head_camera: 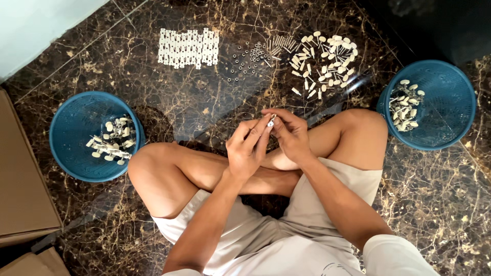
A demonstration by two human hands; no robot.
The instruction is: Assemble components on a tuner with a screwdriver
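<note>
At the far left, cardboard boxes (20, 184) lean by the wall, out of reach. Next comes a blue mesh basket (76, 153) beside the left knee, with a few white assembled-looking pieces (112, 140) lying in it, near enough for a drop without stretching. Ahead on the dark marble floor (179, 102), supplies are sorted by kind: a block of white plates (188, 47), then small metal nuts (249, 56), then cream pegs (325, 59), all within arm's reach of the cross-legged sitter. Over the lap, the left hand (248, 151) and right hand (291, 135) meet, fingertips of both pinching one small metal piece (271, 121) between them, held up close where it can be seen. By the right knee, a second blue basket (440, 107) holds more cream pegs.
</note>
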